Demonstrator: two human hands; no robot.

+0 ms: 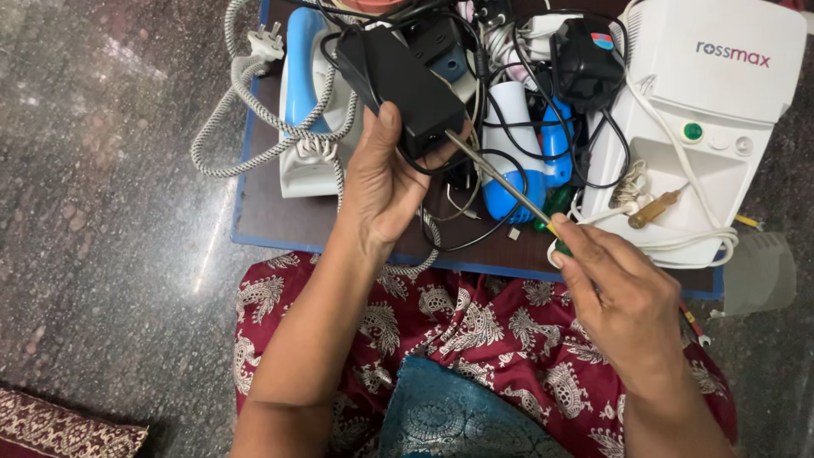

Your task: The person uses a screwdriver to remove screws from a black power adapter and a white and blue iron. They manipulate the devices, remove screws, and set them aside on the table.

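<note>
The left hand (383, 182) grips a black rectangular power adapter (398, 76), thumb along its left face and fingers wrapped under its near end, holding it raised over the middle of the low brown tabletop (271, 212) with its blue edge. The right hand (619, 293) pinches the green-and-yellow handle of a screwdriver (500, 180), whose metal shaft runs up-left until its tip meets the adapter's near right corner. A white boxy machine (716, 102) sits at the far right, carrying a red-and-grey printed mark at its top and a round green button on its front; a small brown-handled tool (653, 208) lies in its recess. A black plug block (585, 59) bearing a small red-and-blue sticker sits just left of it. A blue-and-white iron (307, 93) with a braided cord lies at the far left. The tangle of black cables hides what lies beneath; the adapter's far end is partly covered by cables.
</note>
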